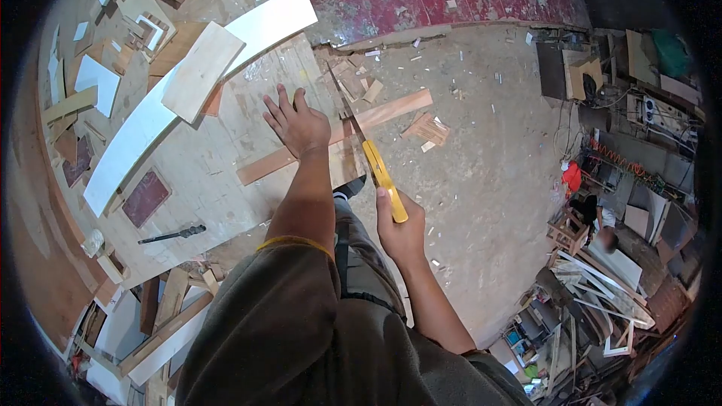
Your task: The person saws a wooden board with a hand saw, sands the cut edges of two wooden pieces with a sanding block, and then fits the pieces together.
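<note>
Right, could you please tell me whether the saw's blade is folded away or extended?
Extended: the blade reaches out from the yellow handle, gripped in the right hand, and in this view crosses the reddish plank.

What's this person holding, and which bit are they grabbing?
The right hand holds a saw by the near end of its yellow handle.

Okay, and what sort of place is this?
Likely a woodworking shop: a yellow-handled saw over a wooden strip, offcuts scattered about, and a pile of lumber.
</note>
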Available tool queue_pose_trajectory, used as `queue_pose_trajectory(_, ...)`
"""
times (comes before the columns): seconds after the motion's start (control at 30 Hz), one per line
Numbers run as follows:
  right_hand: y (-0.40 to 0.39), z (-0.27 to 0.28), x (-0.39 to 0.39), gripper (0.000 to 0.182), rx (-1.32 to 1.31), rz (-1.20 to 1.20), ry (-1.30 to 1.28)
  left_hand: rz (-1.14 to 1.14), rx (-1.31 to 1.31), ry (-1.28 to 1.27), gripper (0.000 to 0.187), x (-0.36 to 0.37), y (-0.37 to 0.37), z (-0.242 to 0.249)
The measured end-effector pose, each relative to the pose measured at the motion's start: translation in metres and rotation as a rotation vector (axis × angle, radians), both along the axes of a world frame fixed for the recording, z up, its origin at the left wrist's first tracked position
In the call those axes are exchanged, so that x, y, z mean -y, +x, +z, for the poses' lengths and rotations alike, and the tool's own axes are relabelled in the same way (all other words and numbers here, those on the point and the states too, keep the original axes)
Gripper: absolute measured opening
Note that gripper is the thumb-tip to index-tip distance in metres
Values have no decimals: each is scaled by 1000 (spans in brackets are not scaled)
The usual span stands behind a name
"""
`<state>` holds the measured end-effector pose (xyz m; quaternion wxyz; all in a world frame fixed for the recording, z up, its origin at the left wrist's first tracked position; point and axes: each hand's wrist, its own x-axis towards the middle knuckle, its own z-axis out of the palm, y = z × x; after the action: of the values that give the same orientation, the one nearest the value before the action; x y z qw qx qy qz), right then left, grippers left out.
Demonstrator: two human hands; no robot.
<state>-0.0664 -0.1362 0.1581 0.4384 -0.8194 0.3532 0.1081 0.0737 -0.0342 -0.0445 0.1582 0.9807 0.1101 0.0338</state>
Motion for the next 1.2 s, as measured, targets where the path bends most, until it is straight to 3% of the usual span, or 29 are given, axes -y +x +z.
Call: queue_pose_trajectory(1.2,-95,93,1,31,-94,-91,135,-31,3,-13,43,-3,-3,-3)
